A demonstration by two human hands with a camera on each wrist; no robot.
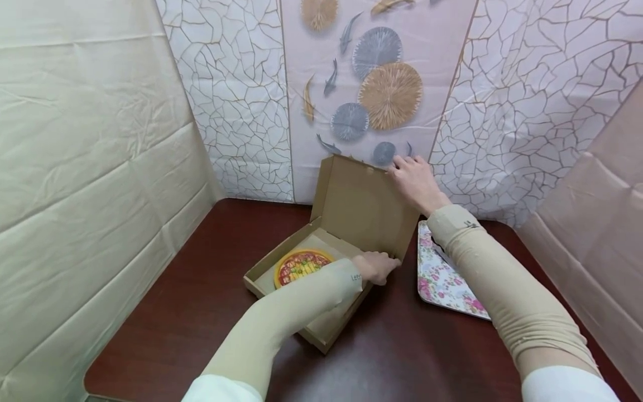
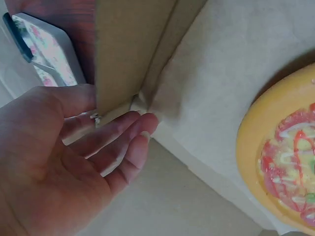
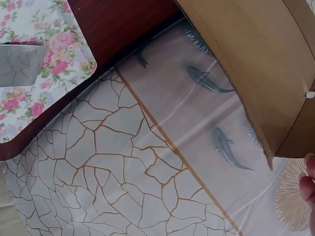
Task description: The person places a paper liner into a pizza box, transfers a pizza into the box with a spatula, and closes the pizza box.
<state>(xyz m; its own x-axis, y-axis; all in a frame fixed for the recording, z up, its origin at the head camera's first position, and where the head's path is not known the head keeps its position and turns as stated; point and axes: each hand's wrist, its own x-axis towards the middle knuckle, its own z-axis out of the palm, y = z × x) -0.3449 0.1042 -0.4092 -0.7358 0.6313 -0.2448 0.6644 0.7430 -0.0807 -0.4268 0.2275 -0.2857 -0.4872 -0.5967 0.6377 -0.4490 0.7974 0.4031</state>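
At the upper corner of the raised lid (image 1: pixel 359 201), our right hand (image 1: pixel 416 183) grips the edge, while our left hand (image 1: pixel 377 268) pinches its lower side corner. Left of that left hand, the pizza (image 1: pixel 301 262) lies in the box (image 1: pixel 281 252); to its right sits a flowered tray (image 1: pixel 437 285) with a knife (image 3: pixel 19 66). We seem to be guiding the lid; moving it further probably calls for evenly matched hands.

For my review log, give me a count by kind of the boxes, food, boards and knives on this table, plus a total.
Pizza box: 1
Pizza: 1
Floral board: 1
Knife: 1
Total: 4
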